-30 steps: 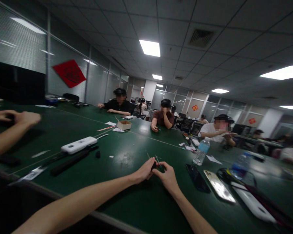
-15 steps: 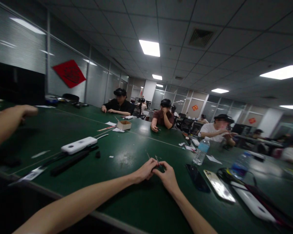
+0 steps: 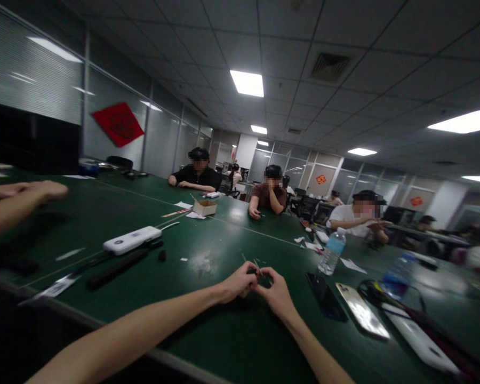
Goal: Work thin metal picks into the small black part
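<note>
My left hand point(image 3: 240, 282) and my right hand point(image 3: 275, 288) meet fingertip to fingertip, just above the dark green table point(image 3: 208, 346). Both are closed in a pinch. Thin, pale stick-like ends point(image 3: 257, 263) poke up by the fingers, too small and blurred to name. Whatever lies between the fingertips is mostly hidden. To the right of my right hand lies a black phone point(image 3: 326, 297), with a phone in a shiny gold case point(image 3: 362, 311) beside it.
A clear water bottle point(image 3: 332, 253) stands beyond the phones; another bottle point(image 3: 398, 276) is farther right. White power banks point(image 3: 132, 240) point(image 3: 422, 337) lie on both sides. An open cardboard box point(image 3: 205, 208) sits farther back. Another person's hands point(image 3: 48, 190) rest at left. Several people sit across.
The whole view has shifted slightly down and to the right. My fingers have moved a little against each other, still pinched together. The person's hands at left show more clearly.
</note>
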Demonstrator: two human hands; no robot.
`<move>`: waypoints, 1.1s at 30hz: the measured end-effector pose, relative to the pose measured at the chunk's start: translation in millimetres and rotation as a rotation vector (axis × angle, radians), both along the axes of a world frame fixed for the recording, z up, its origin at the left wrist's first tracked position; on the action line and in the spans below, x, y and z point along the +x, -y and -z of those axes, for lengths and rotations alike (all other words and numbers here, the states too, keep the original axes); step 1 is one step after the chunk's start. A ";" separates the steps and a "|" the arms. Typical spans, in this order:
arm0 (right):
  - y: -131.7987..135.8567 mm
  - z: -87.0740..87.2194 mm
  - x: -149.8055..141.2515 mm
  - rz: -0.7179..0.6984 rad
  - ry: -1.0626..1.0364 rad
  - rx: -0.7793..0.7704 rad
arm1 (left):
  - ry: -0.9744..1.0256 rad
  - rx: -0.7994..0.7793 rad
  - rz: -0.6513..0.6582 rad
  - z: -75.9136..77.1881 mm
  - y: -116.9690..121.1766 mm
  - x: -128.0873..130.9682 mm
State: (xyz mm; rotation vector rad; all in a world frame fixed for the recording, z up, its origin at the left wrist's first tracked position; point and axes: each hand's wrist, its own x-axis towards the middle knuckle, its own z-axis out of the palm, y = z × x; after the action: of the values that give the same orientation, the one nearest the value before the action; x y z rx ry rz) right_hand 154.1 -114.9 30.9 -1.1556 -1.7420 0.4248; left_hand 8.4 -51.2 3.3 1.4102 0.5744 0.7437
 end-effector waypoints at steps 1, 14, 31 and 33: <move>-0.1 0.0 0.1 0.001 -0.001 0.003 | -0.001 -0.007 -0.010 1.2 -0.9 0.3; -4.7 2.4 12.5 0.055 0.029 -0.006 | -0.028 -0.045 0.035 -7.8 5.6 -2.8; -6.3 5.5 16.0 0.094 0.181 -0.025 | -0.081 -0.091 0.068 -10.7 2.2 -8.0; -9.1 7.4 17.9 0.082 0.185 -0.049 | -0.086 -0.094 0.064 -12.9 3.1 -8.8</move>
State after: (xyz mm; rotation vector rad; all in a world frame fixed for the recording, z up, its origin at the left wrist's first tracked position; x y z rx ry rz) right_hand 172.0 -105.9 23.5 -1.3315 -1.8439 0.3201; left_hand -0.4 -54.3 16.2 1.3724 0.6202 0.5997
